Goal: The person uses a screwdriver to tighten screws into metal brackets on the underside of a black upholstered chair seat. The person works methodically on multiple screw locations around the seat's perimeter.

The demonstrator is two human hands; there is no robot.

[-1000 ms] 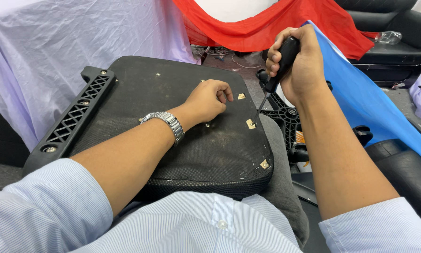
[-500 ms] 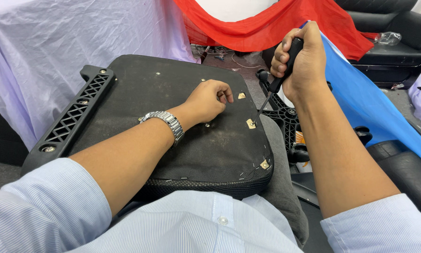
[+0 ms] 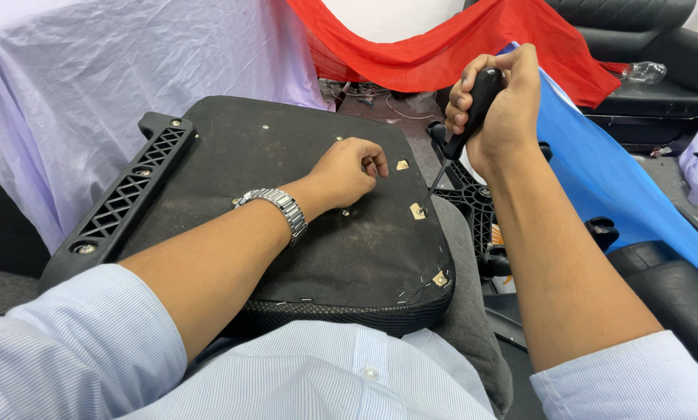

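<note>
two hands work on an upturned chair seat (image 3: pixel 232 179) lying across the person's lap, underside up, which puts its fastening points within reach. at the far left a lavender cloth (image 3: pixel 92 85) drapes over something behind the seat. next comes a black latticed plastic bracket (image 3: pixel 123 206) along the seat's left edge, with metal bolt heads showing at its ends. the left hand (image 3: pixel 345 171) rests knuckles-down on the dark fabric near the middle, fingers curled into a loose fist that holds nothing i can see; it seems to press the seat steady. a metal watch (image 3: pixel 279 211) sits on that wrist. just right of it, small brass-coloured plates (image 3: pixel 417 211) mark spots along the seat's right edge. the right hand (image 3: pixel 497 109) is closed in a full fist round the black handle of a screwdriver (image 3: pixel 462 128), held steeply tilted so the tip meets the nearest plate. behind are a red cloth (image 3: pixel 473 54), a blue sheet (image 3: pixel 605 171) and a black star-shaped chair base (image 3: pixel 473 198) on the floor. no containers are in view, apart from a clear plastic bottle (image 3: pixel 643 71) lying on a black seat far right; its contents cannot be told.
</note>
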